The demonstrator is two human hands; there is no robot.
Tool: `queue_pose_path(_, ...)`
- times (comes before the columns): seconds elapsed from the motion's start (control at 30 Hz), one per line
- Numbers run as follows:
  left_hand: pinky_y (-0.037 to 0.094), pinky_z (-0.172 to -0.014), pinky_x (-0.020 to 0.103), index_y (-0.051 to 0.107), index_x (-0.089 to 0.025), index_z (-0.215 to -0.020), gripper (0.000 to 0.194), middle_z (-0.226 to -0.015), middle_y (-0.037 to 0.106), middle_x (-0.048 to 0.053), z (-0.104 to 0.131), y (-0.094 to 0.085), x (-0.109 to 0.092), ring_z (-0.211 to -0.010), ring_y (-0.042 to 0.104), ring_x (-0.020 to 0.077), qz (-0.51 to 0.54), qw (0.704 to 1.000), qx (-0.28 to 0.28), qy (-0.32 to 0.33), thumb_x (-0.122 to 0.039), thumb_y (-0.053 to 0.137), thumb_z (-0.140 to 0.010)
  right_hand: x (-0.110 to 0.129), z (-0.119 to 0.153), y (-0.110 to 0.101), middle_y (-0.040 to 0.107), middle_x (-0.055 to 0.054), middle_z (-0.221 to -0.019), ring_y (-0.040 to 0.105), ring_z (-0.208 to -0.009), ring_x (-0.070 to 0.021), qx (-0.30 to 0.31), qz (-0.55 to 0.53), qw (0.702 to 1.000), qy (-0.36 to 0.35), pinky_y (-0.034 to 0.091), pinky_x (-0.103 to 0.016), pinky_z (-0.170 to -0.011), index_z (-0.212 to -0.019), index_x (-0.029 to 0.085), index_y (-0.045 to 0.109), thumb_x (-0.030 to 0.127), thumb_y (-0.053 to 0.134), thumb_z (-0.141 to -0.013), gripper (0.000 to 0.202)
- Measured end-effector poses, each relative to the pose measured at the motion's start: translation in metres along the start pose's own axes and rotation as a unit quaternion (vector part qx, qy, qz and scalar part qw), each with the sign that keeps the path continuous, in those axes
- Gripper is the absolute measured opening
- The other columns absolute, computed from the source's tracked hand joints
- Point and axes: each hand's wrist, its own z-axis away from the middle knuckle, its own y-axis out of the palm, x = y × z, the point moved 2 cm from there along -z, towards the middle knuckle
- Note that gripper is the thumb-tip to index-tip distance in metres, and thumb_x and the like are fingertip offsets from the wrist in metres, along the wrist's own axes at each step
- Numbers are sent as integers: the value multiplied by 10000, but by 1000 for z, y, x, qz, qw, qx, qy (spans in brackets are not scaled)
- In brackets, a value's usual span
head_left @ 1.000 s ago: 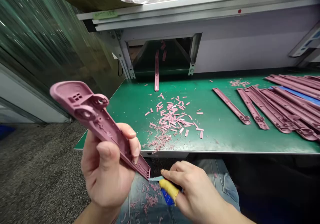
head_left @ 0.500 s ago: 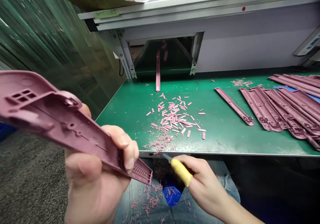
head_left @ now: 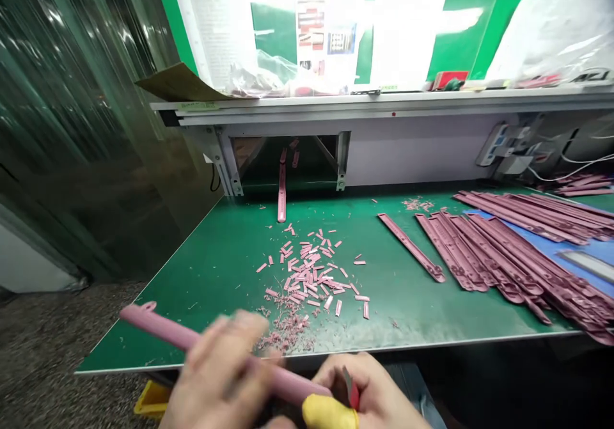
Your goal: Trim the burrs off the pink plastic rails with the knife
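My left hand point(head_left: 225, 371), blurred by motion, is closed around a long, dusty-pink plastic strip point(head_left: 165, 328) with a small loop at its far left end. The strip slants down to the right, its smooth back upward, to my right hand point(head_left: 378, 394). A yellow finger cover point(head_left: 330, 412) on the right thumb touches the strip's near end. Closed in that right hand is a small knife point(head_left: 353, 389), of which a grey blade tip and a red part show. Small pink offcuts point(head_left: 307, 272) and curly shavings point(head_left: 288, 327) lie in front on the green bench point(head_left: 201, 269).
To the right lie a single pink strip point(head_left: 411, 247) and several overlapping ones point(head_left: 499, 256), some on a blue sheet point(head_left: 547, 243). Another strip point(head_left: 282, 192) lies at an opening under the metal shelf point(head_left: 288, 104). A yellow bin point(head_left: 152, 398) stands below the bench's left side.
The strip has come down and turned from its hollow side to its back. My right hand has moved up to the strip's near end with the knife. The view has tilted upward.
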Motion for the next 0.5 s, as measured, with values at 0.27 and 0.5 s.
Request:
queue_pose_path(0.27,526,-911,333,495,-197,-1328,434,-1216,661,47,-22,-22,19,-1125,597,205,31,965,215,149,-119,464,-902,34,7,-32,582,-15,-773,513,-711,-123,23,198,976,-91,390,-245,-676,-923,187,606,428,371,-980,341)
queue_pose_path(0.5,222,-1147,465,513,-222,-1316,434,-1359,557,1,-33,-33,21,-1355,334,220,14,946,272,175,-78,359,-938,35,-3,-14,561,-10,-695,464,-594,-144,5,495,826,-268,271,-268,-520,-967,178,627,685,422,-857,558)
